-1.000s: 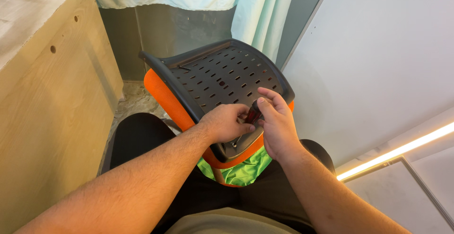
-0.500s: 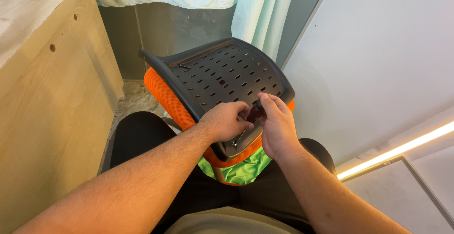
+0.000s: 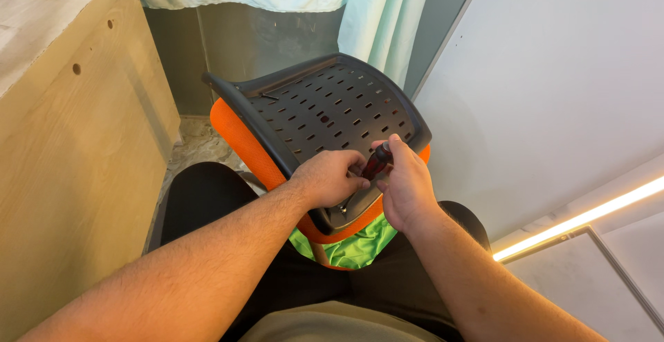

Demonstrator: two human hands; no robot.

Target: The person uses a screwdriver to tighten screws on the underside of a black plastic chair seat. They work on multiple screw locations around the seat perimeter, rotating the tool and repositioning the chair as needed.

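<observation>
A black perforated plastic chair back (image 3: 325, 110) with an orange mesh cushion (image 3: 238, 138) under it rests tilted on my lap. My right hand (image 3: 408, 190) is closed around a dark red and black screwdriver handle (image 3: 377, 161) held upright over the panel's near end. My left hand (image 3: 330, 178) rests on the panel right beside it, its fingers curled against the tool's lower part. The screwdriver tip is hidden between my hands.
A light wooden cabinet side (image 3: 76, 155) stands close on the left. A white wall panel (image 3: 553, 100) rises on the right with a glowing light strip (image 3: 581, 217) along its base. Pale green curtains (image 3: 360, 10) hang behind. Bright green cloth (image 3: 356, 248) lies under the chair part.
My right hand has turned and closed more firmly on the screwdriver handle, which now stands out between my hands. My left hand stays on the panel.
</observation>
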